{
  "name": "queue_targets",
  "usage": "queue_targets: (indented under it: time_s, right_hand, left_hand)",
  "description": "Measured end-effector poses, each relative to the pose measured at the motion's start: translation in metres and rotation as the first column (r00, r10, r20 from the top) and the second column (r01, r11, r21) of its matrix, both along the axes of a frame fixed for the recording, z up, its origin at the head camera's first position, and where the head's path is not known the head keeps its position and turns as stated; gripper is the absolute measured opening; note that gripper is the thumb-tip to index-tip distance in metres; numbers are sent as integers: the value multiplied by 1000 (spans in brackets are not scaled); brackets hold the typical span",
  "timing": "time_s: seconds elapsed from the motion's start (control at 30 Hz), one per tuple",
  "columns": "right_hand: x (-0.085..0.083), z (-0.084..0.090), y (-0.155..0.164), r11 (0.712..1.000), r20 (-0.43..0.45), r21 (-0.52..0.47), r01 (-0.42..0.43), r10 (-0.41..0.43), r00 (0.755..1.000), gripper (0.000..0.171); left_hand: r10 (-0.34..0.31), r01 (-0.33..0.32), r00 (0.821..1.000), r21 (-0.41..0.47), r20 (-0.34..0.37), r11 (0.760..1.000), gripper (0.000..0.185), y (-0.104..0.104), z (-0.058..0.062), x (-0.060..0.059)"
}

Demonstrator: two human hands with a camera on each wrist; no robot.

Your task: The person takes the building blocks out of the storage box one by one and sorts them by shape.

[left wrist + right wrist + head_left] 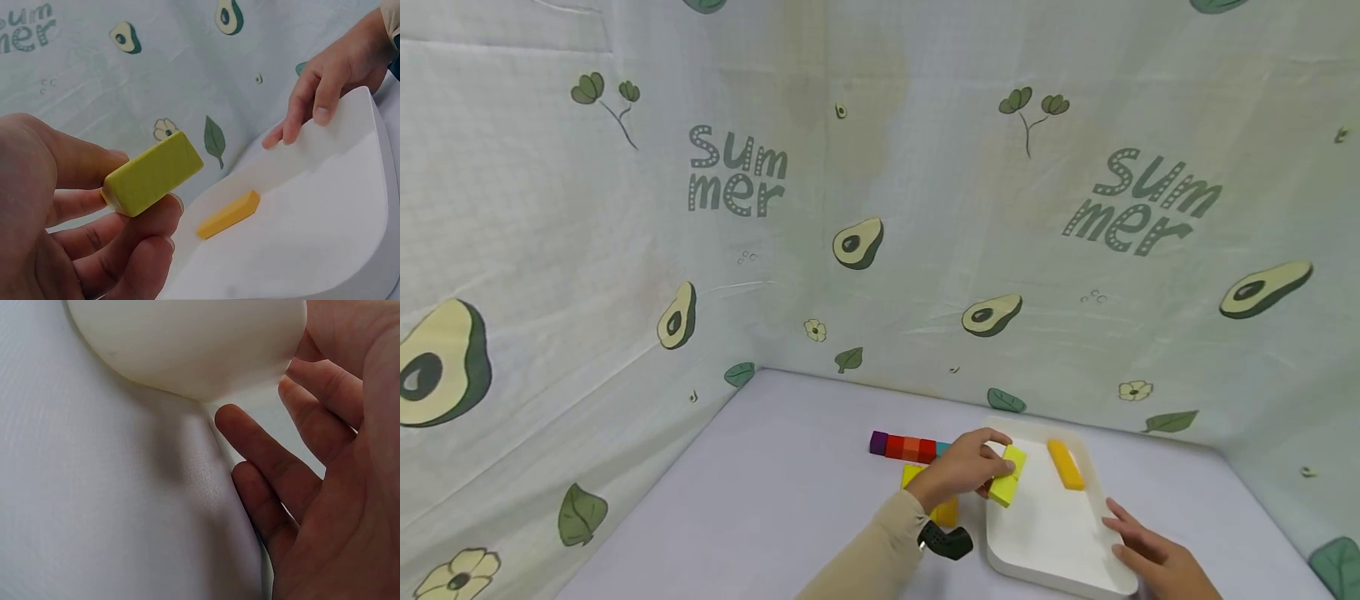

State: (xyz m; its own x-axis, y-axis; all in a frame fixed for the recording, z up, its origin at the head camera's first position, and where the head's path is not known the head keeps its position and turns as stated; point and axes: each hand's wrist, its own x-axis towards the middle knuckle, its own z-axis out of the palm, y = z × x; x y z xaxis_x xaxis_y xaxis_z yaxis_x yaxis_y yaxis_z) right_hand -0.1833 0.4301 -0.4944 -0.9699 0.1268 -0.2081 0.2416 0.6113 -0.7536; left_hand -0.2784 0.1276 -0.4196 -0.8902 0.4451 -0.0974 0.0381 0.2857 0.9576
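My left hand (970, 468) pinches a lime-yellow rectangular block (1008, 477) between thumb and fingers, just above the left rim of a white tray (1052, 542). In the left wrist view the block (153, 173) sits tilted in my left hand (69, 206), with the tray (325, 244) below. An orange-yellow block (1066, 464) lies flat at the far end of the tray (229, 214). My right hand (1142, 543) rests on the tray's right rim with its fingers fairly straight (315, 84). In the right wrist view my right hand's fingers (281, 469) spread beside the tray's rounded corner (187, 344).
A row of purple, red and teal blocks (906, 446) lies on the table behind my left hand. Two yellow blocks (946, 510) sit partly hidden under my left wrist. Avocado-print cloth walls (850, 242) close in the back and both sides.
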Motion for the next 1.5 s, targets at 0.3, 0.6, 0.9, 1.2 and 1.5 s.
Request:
queue_targets:
  time_s: [0.3, 0.6, 0.9, 1.2, 1.5]
  right_hand:
    - [-1, 0, -1, 1000, -1, 28, -10, 10, 1000, 75]
    - [-3, 0, -4, 1000, -7, 23, -7, 7, 1000, 75]
    - [-2, -1, -3, 1000, 2, 13, 11, -11, 1000, 79]
    - [-4, -4, -1, 1000, 5, 11, 15, -16, 1000, 82]
    - [-4, -2, 1, 1000, 13, 18, -8, 8, 1000, 80]
  left_hand:
    - [0, 0, 1000, 17, -19, 1000, 32, -30, -6, 1]
    - [2, -1, 1000, 16, -29, 1000, 34, -59, -16, 0]
    - [3, 0, 999, 71, -46, 997, 37, -82, -28, -3]
    - [77, -77, 996, 19, -45, 997, 34, -99, -26, -9]
    - [131, -132, 990, -15, -46, 991, 39, -133, -34, -20]
